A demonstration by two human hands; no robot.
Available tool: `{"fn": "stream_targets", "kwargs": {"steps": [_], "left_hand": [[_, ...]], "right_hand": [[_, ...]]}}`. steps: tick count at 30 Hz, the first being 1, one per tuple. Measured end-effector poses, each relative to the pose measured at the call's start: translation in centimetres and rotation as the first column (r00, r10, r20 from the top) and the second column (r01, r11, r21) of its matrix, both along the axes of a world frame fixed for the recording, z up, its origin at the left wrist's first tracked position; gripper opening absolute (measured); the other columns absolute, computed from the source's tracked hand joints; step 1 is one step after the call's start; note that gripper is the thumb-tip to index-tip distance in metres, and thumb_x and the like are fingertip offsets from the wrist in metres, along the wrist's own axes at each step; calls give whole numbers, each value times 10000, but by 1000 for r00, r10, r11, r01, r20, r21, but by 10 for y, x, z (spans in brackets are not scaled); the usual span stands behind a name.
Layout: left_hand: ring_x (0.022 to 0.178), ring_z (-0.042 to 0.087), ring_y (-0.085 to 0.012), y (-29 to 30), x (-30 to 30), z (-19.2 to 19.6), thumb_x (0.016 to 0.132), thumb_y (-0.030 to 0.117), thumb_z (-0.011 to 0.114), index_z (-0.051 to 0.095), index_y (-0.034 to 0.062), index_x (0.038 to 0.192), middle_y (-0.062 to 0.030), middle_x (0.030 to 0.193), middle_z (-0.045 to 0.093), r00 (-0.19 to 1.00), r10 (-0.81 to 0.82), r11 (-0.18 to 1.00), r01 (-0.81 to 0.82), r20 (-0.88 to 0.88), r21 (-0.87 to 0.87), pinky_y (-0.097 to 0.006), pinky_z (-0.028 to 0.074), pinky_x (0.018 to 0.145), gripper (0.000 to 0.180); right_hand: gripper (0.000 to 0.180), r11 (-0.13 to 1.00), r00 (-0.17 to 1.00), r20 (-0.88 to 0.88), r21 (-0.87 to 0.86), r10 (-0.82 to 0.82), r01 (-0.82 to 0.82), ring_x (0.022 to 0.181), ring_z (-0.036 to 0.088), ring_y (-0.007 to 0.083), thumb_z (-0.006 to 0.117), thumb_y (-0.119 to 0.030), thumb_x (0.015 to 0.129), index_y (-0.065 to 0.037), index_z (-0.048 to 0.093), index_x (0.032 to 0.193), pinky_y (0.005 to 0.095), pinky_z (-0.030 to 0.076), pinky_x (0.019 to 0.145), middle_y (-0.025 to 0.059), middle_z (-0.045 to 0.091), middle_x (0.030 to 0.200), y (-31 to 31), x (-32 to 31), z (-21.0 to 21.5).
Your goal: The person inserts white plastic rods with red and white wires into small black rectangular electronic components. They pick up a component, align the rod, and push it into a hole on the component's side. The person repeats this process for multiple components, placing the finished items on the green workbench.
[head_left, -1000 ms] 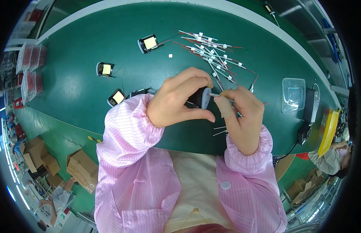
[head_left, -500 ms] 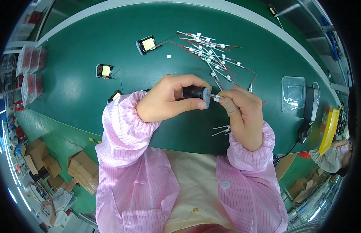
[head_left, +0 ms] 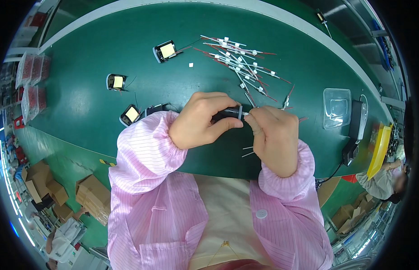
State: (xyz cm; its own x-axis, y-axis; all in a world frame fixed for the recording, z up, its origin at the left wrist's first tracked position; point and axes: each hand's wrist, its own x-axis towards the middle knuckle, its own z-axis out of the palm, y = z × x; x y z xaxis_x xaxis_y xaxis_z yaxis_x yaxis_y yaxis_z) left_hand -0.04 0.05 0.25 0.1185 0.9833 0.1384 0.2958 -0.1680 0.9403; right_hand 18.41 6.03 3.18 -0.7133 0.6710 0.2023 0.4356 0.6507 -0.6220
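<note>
My left hand (head_left: 200, 120) is closed around a small black casing (head_left: 225, 114) with a grey end. Close against that end, my right hand (head_left: 274, 135) pinches a thin light-coloured wire piece (head_left: 246, 114); most of it is hidden by the fingers. Past my hands lies a loose pile of white and red wire leads (head_left: 243, 65) with small white tags. To the left, several black units with pale yellow pads rest on the table, among them one far unit (head_left: 165, 51), one at the left (head_left: 116, 82) and one beside my left sleeve (head_left: 130, 115).
A clear plastic box (head_left: 337, 109) sits at the right of the green table (head_left: 83, 108), beside a black device (head_left: 357, 121) with a cable. A yellow tray (head_left: 379, 153) is at the right edge. Bags of reddish parts (head_left: 33, 69) stand at the left edge. Cardboard boxes (head_left: 91, 198) are on the floor.
My right hand has come closer to the casing's end, covering more of the wire piece. The casing has turned so its grey end shows edge-on. More black units show past my left sleeve.
</note>
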Motion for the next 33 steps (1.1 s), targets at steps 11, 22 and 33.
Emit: {"fn": "stream_targets", "kwargs": {"steps": [11,22,33], "left_hand": [[646,605,-206,2,-11,9,757,62,752,668,-39,958,-107,757,639,1000,3,1000,-4,29,1,-295,455,592,241],[1112,558,-268,52,-93,2,903,228,626,481,-60,1291,-188,1238,570,698,715,666,-698,41,265,-379,468,890,504],[782,656,-362,34,-86,-7,825,277,620,676,-14,831,-177,868,653,266,346,770,-628,-900,110,-478,533,693,297]], "right_hand": [[98,979,989,-149,-202,-22,-8,548,567,285,671,-44,799,31,632,848,367,427,507,129,568,636,2,-3,-3],[551,979,929,316,134,-192,156,945,564,343,738,-105,736,-39,502,1230,417,501,726,152,524,1076,11,5,-17],[209,977,946,288,185,-152,101,715,603,302,687,-42,719,-24,525,851,394,486,600,124,544,765,12,4,-36]]}}
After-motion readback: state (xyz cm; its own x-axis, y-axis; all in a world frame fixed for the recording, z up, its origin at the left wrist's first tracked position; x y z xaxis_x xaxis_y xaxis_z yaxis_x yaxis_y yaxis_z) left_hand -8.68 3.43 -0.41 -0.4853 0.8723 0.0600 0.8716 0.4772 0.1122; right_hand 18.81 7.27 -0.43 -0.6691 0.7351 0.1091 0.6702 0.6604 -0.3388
